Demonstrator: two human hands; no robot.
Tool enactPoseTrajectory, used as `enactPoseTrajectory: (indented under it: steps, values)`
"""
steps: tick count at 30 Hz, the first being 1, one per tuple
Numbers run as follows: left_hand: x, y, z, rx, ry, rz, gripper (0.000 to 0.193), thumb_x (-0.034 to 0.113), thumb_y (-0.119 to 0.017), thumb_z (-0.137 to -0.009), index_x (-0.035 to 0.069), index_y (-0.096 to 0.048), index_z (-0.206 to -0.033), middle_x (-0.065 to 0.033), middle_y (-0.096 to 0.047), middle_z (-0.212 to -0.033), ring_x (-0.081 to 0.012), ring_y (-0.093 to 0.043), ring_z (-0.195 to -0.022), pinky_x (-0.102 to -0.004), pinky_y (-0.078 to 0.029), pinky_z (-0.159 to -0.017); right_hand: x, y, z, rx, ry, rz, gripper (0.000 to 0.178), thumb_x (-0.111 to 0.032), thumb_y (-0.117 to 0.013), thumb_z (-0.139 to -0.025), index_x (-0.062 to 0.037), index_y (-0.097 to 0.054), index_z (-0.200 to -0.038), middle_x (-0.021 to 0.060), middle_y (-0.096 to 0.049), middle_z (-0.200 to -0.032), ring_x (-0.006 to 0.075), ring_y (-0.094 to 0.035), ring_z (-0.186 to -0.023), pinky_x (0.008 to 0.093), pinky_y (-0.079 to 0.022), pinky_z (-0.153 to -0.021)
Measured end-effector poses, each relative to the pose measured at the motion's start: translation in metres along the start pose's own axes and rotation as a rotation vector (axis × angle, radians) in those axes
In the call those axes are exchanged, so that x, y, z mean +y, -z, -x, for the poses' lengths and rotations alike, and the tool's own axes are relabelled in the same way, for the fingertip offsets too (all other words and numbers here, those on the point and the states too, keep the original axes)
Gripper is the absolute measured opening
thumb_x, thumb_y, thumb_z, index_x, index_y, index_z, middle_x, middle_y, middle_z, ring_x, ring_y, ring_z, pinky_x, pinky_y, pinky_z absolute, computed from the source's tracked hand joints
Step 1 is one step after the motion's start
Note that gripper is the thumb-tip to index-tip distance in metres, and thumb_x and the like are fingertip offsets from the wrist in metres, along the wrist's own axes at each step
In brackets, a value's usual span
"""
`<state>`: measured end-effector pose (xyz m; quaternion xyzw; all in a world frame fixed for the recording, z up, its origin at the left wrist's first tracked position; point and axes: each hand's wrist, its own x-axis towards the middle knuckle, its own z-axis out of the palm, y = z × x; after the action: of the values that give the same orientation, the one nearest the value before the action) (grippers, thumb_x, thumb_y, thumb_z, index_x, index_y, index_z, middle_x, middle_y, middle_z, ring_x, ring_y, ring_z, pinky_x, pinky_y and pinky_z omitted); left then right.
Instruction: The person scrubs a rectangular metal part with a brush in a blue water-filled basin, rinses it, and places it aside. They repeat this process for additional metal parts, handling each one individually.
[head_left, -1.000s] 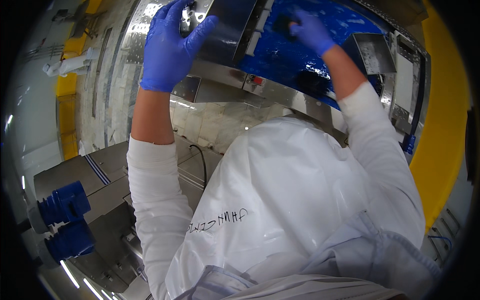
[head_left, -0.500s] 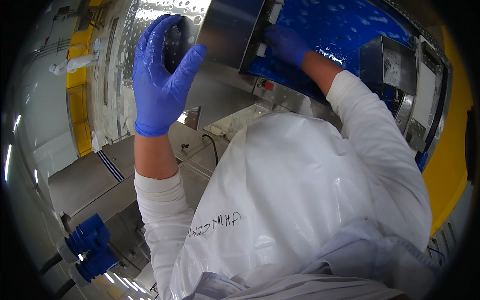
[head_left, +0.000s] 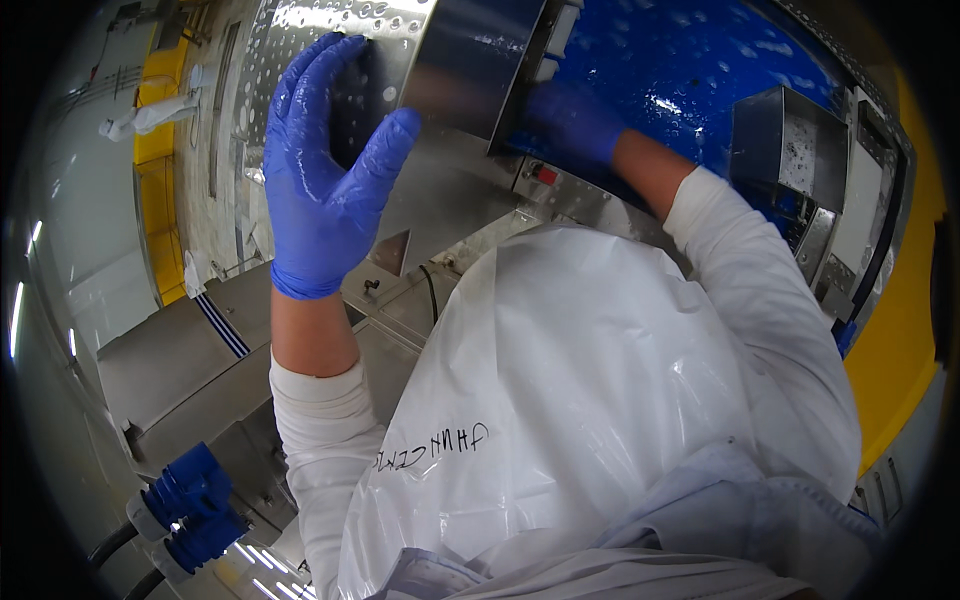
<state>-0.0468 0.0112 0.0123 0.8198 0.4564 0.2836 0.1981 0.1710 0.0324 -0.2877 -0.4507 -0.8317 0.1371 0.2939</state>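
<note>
Right hand [head_left: 577, 122] shifted toward steel housing [head_left: 470, 65], left hand [head_left: 322, 205] spread

An industrial plant, as steel machinery [head_left: 465, 65], heavy blue plugs [head_left: 190, 485] and white apron [head_left: 570, 350] show.

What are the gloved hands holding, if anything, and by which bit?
The left hand, open by the shiny metal panel, holds nothing visible; the right hand is too blurred and shadowed to tell.

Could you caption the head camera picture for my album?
Gloved left hand at a shiny metal housing, gloved right hand blurred over a wet blue surface.
</note>
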Motion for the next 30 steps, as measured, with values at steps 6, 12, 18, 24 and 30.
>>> enactPoseTrajectory:
  steps: [6,12,18,24,30]
  values:
    - [0.001,-0.003,-0.004,-0.008,0.034,0.027,0.058,0.020,-0.081,-0.086,-0.001,-0.059,-0.135,-0.0174,-0.057,-0.134,-0.0293,-0.058,-0.122,-0.0392,-0.045,-0.107,0.017,-0.003,-0.004,0.008,0.042,0.060,0.016,-0.015,-0.063,-0.085,-0.0079,-0.071,-0.097,0.0139,-0.070,-0.101,0.0350,-0.066,-0.095,0.0462,-0.054,-0.086]
    - [0.002,-0.002,-0.003,0.003,0.059,0.011,0.057,0.018,-0.082,-0.085,-0.001,-0.059,-0.134,-0.0172,-0.057,-0.135,-0.0289,-0.059,-0.122,-0.0387,-0.046,-0.106,0.047,0.018,-0.024,0.155,-0.052,0.077,0.015,-0.012,-0.062,-0.085,-0.0081,-0.072,-0.096,0.0132,-0.070,-0.097,0.0328,-0.067,-0.096,0.0441,-0.055,-0.083]
    - [0.003,-0.005,-0.002,0.019,0.045,0.005,0.056,0.017,-0.081,-0.085,0.000,-0.060,-0.134,-0.0171,-0.057,-0.135,-0.0285,-0.059,-0.121,-0.0390,-0.046,-0.106,0.026,0.014,-0.020,-0.118,-0.011,0.063,0.019,-0.008,-0.063,-0.084,-0.0077,-0.071,-0.102,0.0151,-0.069,-0.104,0.0362,-0.068,-0.098,0.0459,-0.057,-0.085]
    - [0.003,-0.001,-0.003,-0.046,0.046,-0.038,0.057,0.012,-0.075,-0.091,0.000,-0.053,-0.142,-0.0141,-0.057,-0.139,-0.0240,-0.056,-0.125,-0.0351,-0.044,-0.106,0.020,-0.006,-0.007,0.013,0.131,0.061,0.019,-0.010,-0.065,-0.082,-0.0061,-0.071,-0.100,0.0163,-0.069,-0.103,0.0374,-0.068,-0.096,0.0450,-0.057,-0.083]
    - [0.000,-0.004,-0.003,0.002,0.038,0.004,0.056,0.017,-0.081,-0.086,0.000,-0.059,-0.135,-0.0168,-0.057,-0.136,-0.0284,-0.058,-0.123,-0.0388,-0.046,-0.106,0.023,0.007,-0.015,-0.010,-0.169,0.001,0.024,-0.016,-0.066,-0.088,-0.0038,-0.068,-0.108,0.0182,-0.066,-0.110,0.0391,-0.067,-0.101,0.0473,-0.056,-0.086]
